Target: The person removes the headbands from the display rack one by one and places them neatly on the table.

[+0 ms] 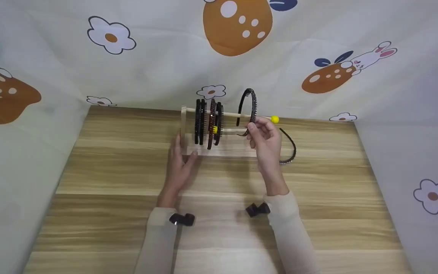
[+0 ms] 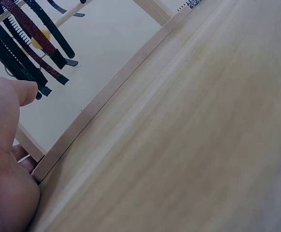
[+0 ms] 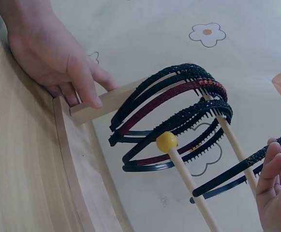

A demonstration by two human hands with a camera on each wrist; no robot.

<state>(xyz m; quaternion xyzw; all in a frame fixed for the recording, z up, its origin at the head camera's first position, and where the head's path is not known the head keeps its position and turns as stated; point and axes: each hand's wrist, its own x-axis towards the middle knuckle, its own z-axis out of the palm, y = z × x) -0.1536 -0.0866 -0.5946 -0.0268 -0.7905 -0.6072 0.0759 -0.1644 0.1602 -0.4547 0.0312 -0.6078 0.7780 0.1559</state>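
Note:
A wooden rack (image 1: 226,151) with a light base and rods stands near the back of the table. Several toothed headbands (image 1: 197,121) hang bunched around its rods at the left, mostly black, with a dark red headband (image 3: 155,104) among them. My left hand (image 1: 179,165) grips the rack's left end, thumb on the near side. Between thumb and fingertips, my right hand (image 1: 267,142) pinches a black headband (image 1: 254,102), its arch upright across the rods and apart from the bunch. Yellow balls cap the rods; one yellow ball (image 1: 275,119) shows beyond my right hand.
Another black headband (image 1: 294,146) lies on the wood-grain table (image 1: 120,224) to the right of the rack, partly hidden by my right hand. Close behind the rack rises a patterned cloth backdrop (image 1: 165,68), with cloth sides left and right.

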